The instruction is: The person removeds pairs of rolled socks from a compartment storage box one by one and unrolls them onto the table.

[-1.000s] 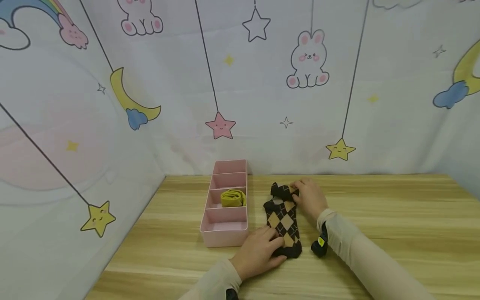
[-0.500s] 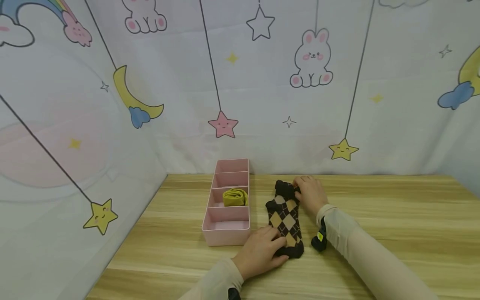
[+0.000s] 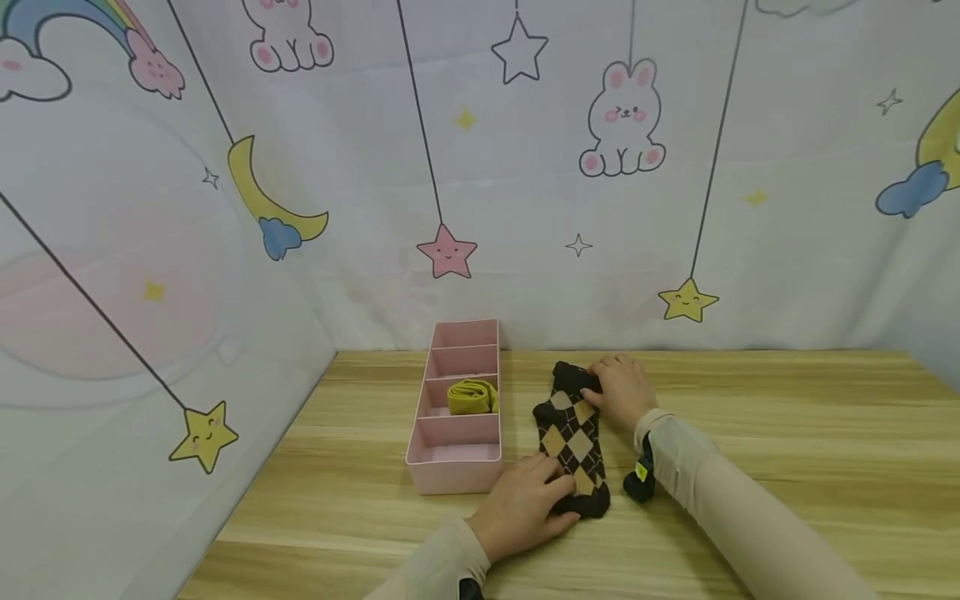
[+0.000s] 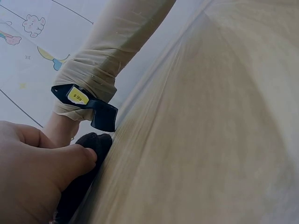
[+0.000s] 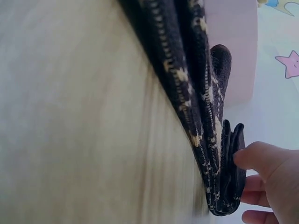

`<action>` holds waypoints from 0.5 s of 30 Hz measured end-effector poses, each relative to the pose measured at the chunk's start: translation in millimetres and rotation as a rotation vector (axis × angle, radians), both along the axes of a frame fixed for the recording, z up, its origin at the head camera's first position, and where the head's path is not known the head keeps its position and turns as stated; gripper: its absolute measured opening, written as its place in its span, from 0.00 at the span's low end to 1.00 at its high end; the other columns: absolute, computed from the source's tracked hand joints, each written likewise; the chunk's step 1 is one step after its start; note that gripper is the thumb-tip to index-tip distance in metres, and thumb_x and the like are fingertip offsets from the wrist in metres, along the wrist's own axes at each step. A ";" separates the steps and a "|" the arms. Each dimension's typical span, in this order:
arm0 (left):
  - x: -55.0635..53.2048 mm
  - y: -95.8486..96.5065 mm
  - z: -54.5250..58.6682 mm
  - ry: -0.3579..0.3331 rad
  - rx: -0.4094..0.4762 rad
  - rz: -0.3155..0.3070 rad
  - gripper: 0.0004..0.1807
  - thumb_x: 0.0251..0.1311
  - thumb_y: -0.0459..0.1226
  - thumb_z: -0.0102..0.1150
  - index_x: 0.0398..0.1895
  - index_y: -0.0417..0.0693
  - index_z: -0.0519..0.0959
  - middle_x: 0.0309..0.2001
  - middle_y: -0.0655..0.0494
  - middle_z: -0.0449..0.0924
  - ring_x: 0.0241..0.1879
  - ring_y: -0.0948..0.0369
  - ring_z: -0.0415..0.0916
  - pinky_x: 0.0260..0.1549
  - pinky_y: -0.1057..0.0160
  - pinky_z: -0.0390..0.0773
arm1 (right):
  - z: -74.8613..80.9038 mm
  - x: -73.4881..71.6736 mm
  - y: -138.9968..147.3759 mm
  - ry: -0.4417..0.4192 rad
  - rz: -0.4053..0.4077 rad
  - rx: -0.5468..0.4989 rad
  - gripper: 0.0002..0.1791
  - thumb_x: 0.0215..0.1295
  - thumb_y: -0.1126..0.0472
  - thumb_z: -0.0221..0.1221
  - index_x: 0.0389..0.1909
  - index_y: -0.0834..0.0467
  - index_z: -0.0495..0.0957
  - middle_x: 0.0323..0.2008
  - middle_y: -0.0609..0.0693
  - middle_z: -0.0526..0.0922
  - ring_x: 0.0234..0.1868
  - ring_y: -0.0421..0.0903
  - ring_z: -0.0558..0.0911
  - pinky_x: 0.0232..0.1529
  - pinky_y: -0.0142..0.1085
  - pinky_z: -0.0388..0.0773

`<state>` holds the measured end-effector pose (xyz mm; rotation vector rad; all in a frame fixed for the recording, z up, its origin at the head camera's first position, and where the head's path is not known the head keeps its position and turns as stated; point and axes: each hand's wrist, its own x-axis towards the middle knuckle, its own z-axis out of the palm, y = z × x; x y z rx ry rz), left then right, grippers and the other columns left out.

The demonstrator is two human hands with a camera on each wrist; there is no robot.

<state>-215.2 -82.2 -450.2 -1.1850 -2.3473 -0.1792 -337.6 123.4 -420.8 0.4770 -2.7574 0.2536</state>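
Note:
Black argyle socks (image 3: pixel 577 446) with tan and grey diamonds lie flat on the table, stacked in layers, their far end folded over. My left hand (image 3: pixel 521 504) rests on the black near end, fingers bent over it; in the left wrist view its thumb (image 4: pixel 77 161) lies along the dark fabric (image 4: pixel 79 191). At the far end, my right hand (image 3: pixel 622 390) holds the folded part. The right wrist view shows the fold (image 5: pixel 231 172) between that hand's thumb (image 5: pixel 254 156) and its fingers (image 5: pixel 257 198).
A pink divided box (image 3: pixel 453 477) stands just left of the socks. One of its compartments holds a rolled yellow-green cloth item (image 3: pixel 472 397). The wooden table (image 3: pixel 787 433) ends at a printed fabric backdrop (image 3: pixel 525 308). A black strap with a yellow label (image 3: pixel 641 479) is on the right wrist.
The far end of the socks has turned over from a patterned, raised edge to a flatter black fold under my right hand. My left hand has stayed on the near end.

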 end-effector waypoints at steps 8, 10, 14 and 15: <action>0.6 -0.5 1.3 -0.015 -0.010 0.006 0.13 0.55 0.52 0.65 0.36 0.58 0.78 0.34 0.64 0.74 0.35 0.67 0.71 0.38 0.69 0.73 | -3.1 -3.8 1.2 -0.029 -0.009 0.033 0.23 0.61 0.52 0.63 0.53 0.61 0.78 0.52 0.61 0.80 0.55 0.60 0.76 0.57 0.56 0.70; 1.0 -0.4 1.9 -0.016 -0.011 0.005 0.13 0.55 0.52 0.65 0.36 0.58 0.78 0.34 0.64 0.74 0.35 0.67 0.71 0.38 0.69 0.73 | -4.1 -5.1 1.5 -0.034 -0.014 0.038 0.22 0.62 0.52 0.63 0.53 0.60 0.78 0.52 0.61 0.80 0.54 0.60 0.76 0.56 0.56 0.70; 0.9 -0.1 1.9 -0.015 -0.014 0.001 0.13 0.56 0.52 0.64 0.36 0.58 0.78 0.34 0.64 0.74 0.35 0.67 0.70 0.38 0.69 0.72 | -5.1 -6.6 1.9 -0.035 -0.022 0.045 0.22 0.63 0.52 0.61 0.53 0.60 0.78 0.51 0.61 0.81 0.53 0.60 0.77 0.55 0.55 0.71; 0.9 0.0 1.8 -0.011 -0.016 0.001 0.13 0.56 0.52 0.64 0.36 0.58 0.78 0.34 0.64 0.74 0.35 0.67 0.70 0.38 0.69 0.72 | -4.7 -6.2 1.8 -0.035 -0.025 0.046 0.22 0.63 0.52 0.61 0.53 0.61 0.78 0.51 0.61 0.81 0.53 0.60 0.77 0.55 0.55 0.71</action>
